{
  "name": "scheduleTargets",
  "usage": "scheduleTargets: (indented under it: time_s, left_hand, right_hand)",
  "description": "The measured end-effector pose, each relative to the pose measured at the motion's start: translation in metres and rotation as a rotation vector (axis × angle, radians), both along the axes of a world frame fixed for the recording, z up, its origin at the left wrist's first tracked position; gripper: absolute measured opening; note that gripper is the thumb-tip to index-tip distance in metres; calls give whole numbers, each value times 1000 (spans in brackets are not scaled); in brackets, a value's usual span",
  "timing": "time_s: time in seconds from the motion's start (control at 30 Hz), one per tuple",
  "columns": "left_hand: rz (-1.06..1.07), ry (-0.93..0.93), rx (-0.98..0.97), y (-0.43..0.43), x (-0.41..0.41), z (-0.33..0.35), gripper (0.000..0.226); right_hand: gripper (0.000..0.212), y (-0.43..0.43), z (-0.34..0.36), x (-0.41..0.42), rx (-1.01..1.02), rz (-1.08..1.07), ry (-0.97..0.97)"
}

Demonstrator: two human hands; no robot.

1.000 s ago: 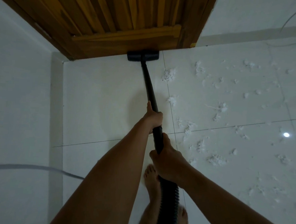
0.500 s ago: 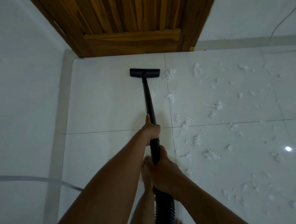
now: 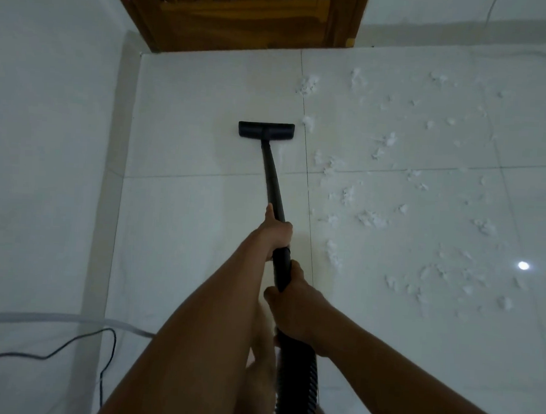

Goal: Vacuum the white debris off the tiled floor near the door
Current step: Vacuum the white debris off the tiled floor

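A black vacuum wand [image 3: 272, 178] runs from my hands to a flat black floor head [image 3: 266, 131] resting on the white tiled floor [image 3: 183, 233]. My left hand [image 3: 276, 232] grips the wand higher up. Just behind it, my right hand [image 3: 294, 307] holds the wand where the ribbed hose [image 3: 297, 384] begins. White fluffy debris [image 3: 371, 217] lies scattered over the tiles to the right of the head, with one clump [image 3: 309, 122] just beside it. The wooden door [image 3: 245, 13] stands at the top of the view.
A white wall [image 3: 46, 129] runs along the left. A thin black cable [image 3: 65, 346] loops on the floor at lower left, near a grey band [image 3: 34, 317]. My bare leg shows beneath my arms. A light spot [image 3: 523, 265] reflects at right.
The floor head has been pulled back from the door's foot towards me along the tile. Both hands kept their grip on the wand. A black cable has come into view at lower left.
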State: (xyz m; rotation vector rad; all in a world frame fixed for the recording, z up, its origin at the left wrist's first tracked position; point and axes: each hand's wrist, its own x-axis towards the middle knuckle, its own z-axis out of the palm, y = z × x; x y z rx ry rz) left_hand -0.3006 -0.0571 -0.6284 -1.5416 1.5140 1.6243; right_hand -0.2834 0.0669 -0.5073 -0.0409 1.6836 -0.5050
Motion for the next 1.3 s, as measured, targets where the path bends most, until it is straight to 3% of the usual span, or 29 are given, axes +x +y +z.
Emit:
scheduleTargets:
  time_s: [0.3, 0.43, 0.6, 1.3]
  left_hand:
    - [-13, -1, 7, 79, 75, -1, 82]
    - [-13, 2, 10, 124, 110, 4, 81]
    - [5, -1, 29, 183, 153, 18, 80]
    - [45, -20, 69, 355, 254, 41, 83]
  right_hand:
    - [76, 82, -6, 79, 1, 14, 18]
    - [82, 126, -10, 117, 4, 166, 121]
    - [72, 183, 2, 151, -15, 129, 81]
    - [67, 358, 26, 252, -32, 119, 117]
